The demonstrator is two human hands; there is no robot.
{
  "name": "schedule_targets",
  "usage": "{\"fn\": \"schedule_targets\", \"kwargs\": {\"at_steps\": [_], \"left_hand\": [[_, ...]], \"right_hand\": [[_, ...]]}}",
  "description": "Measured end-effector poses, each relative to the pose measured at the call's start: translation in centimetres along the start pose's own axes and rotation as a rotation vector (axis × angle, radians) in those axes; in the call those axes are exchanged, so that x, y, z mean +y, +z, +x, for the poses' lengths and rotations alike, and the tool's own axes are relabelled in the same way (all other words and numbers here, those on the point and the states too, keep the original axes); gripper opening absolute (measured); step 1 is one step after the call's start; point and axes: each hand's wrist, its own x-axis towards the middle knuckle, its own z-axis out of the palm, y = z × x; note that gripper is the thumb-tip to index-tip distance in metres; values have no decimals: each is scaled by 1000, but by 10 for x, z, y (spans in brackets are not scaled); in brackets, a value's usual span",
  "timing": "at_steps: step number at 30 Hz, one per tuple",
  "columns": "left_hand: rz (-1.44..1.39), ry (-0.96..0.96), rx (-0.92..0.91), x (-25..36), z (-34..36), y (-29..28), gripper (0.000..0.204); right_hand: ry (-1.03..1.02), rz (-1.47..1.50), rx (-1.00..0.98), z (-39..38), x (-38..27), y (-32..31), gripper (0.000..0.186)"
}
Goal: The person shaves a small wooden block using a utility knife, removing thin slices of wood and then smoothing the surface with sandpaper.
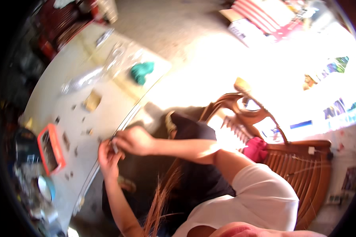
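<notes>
At the edge of the white table (73, 118), my left hand (108, 160) and my right hand (135, 140) meet with fingers pinched together. Between their fingertips is a small dark-and-silver piece (114, 146), too blurred to name. My right hand comes in from the right and partly covers it. Small dark bits (76, 151) lie scattered on the tabletop beside my hands. Further left sits an orange-rimmed tray (60, 160) with a dark inside. A small tan block (93, 101) rests beyond the bits.
Clear plastic wrapping (87, 79) and a bunched green cloth (141, 72) lie on the table's far part. A light-blue bowl (46, 188) stands near left among clutter. On my right are a slatted wooden bench (304, 166), a pink cloth (255, 149) and strong glare.
</notes>
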Motion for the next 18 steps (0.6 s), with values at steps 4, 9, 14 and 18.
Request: {"fn": "schedule_targets", "kwargs": {"at_steps": [4, 9, 14, 18], "left_hand": [[19, 19, -47, 6, 2, 4, 57], [45, -43, -13, 8, -1, -1, 58], [49, -49, -32, 3, 0, -9, 56], [75, -55, -22, 1, 1, -11, 56]], "right_hand": [[62, 119, -22, 0, 7, 5, 38], [32, 243, -7, -3, 8, 14, 35], [20, 238, -13, 1, 14, 23, 34], [20, 277, -23, 3, 22, 30, 34]]}}
